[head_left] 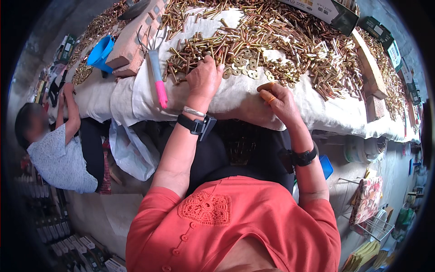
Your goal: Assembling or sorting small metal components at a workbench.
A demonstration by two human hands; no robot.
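Note:
My left hand [205, 78] reaches into the near edge of a loose pile of brass-coloured bolts [222, 43]. Its fingers are bent and closed at the bolts, and what they grip is hidden. Just to its right lie flat round washers [244, 65] and a heap of small nuts [283, 70]. By the table's front edge, my right hand [280, 102] is curled over the white cloth [240, 97], with orange covers on two fingers. Those fingers are drawn together; whether something small sits between them cannot be made out.
A hand rake [156, 77] with a pink-ended handle lies left, beside bricks [131, 41] and a blue bucket [100, 52]. Wooden blocks [369, 68] and a cardboard box [324, 13] bound the bolts. Another person [63, 149] works at the far left. A plastic bag [131, 152] hangs below.

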